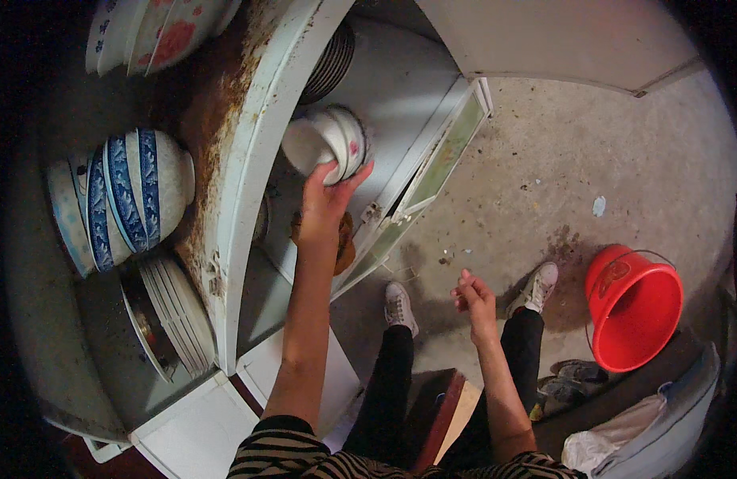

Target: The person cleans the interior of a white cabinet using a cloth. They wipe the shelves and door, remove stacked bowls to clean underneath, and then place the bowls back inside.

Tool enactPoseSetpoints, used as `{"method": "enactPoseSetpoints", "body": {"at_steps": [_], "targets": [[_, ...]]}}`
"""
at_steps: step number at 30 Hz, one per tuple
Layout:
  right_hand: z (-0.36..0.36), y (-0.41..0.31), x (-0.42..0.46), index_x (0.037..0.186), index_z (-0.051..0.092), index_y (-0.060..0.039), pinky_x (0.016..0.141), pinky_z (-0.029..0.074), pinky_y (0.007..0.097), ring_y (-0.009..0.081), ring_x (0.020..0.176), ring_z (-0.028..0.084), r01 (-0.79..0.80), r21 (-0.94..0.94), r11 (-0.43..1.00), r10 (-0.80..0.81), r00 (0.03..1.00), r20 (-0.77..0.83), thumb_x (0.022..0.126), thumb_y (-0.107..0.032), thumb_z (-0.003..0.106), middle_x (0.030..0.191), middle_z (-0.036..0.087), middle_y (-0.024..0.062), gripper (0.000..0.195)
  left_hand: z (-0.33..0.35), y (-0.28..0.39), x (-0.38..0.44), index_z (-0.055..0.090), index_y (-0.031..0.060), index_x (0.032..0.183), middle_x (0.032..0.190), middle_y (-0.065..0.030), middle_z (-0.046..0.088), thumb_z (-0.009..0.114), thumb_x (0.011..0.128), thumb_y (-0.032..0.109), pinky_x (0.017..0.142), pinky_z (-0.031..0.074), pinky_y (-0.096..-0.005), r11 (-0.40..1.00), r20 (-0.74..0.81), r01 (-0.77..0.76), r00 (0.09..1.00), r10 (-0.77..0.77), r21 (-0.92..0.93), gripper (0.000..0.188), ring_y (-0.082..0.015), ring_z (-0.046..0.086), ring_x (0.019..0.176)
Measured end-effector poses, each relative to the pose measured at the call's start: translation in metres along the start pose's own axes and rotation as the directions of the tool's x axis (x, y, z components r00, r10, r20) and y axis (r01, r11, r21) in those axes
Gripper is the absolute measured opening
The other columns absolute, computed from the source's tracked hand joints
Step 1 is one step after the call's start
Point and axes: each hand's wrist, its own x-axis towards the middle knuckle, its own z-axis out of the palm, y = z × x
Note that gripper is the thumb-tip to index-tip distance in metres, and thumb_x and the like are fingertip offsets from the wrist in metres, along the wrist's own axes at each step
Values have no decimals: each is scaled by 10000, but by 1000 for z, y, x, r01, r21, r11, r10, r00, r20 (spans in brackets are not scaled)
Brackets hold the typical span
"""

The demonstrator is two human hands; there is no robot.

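My left hand [329, 197] grips a small stack of white bowls [344, 141] with a pink flower mark, tilted on their side inside a cabinet's lower compartment. Thumb and fingers are on the lower side of the stack. Beyond it stands a pile of dark-rimmed dishes [329, 63], partly hidden by the shelf edge. Below my wrist lies a brown object [344, 245], partly covered by my arm. My right hand [476, 299] hangs over the floor between my shoes, fingers loosely curled, holding nothing.
On the upper shelf [254, 120], rusty along its edge, are blue-patterned bowls [129, 197], stacked plates [180, 311] and floral bowls [171, 36]. A framed cabinet door [446, 152] stands open. At right on the concrete floor are a red bucket [605, 299] and dark shoes [563, 392].
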Motion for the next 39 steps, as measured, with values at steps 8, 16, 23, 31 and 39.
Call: {"method": "enactPoseSetpoints", "body": {"at_steps": [8, 16, 23, 31, 39], "targets": [[-8, -7, 0, 1009, 598, -83, 524, 380, 211, 60, 585, 476, 8, 15, 1000, -8, 1000, -1, 881, -264, 569, 746, 577, -3, 223, 68, -11, 61, 331, -64, 1258, 1283, -258, 381, 461, 801, 35, 951, 310, -671, 985, -71, 117, 989, -127, -124, 485, -460, 368, 1187], [-16, -10, 3, 952, 598, -82, 530, 380, 212, 61, 588, 473, -1, 39, 999, 2, 1000, -28, 885, -274, 562, 743, 573, -2, 207, 112, -26, 92, 406, -38, 1209, 1205, -245, 465, 519, 794, 39, 892, 416, -636, 996, 70, 84, 994, -84, 3, 437, -404, 436, 1155], [-9, -9, 7, 873, 592, -94, 534, 384, 213, 62, 589, 475, 40, 41, 998, -40, 999, -2, 885, -273, 563, 722, 570, -4, 181, 93, -14, 67, 371, 53, 1262, 1237, -206, 434, 561, 838, 194, 875, 449, -586, 992, 36, 116, 993, -114, -46, 485, -388, 463, 1130], [-1, -20, 7, 864, 593, -110, 553, 370, 216, 63, 597, 461, -28, 22, 999, 29, 999, -22, 884, -281, 569, 744, 572, 0, 173, -76, 3, -118, 257, 119, 1393, 1344, -156, 346, 657, 792, 181, 1034, 313, -393, 324, 57, -174, 939, 339, 930, 725, -300, 384, 1220], [7, -10, 10, 842, 588, -132, 553, 371, 205, 49, 582, 468, -51, -30, 998, 50, 998, -45, 875, -337, 572, 723, 579, -17, 209, -143, -16, -87, 472, 62, 1189, 1189, -101, 484, 718, 728, 186, 915, 390, -320, 64, 74, -103, 931, 357, 993, 537, -220, 465, 1109]]}}
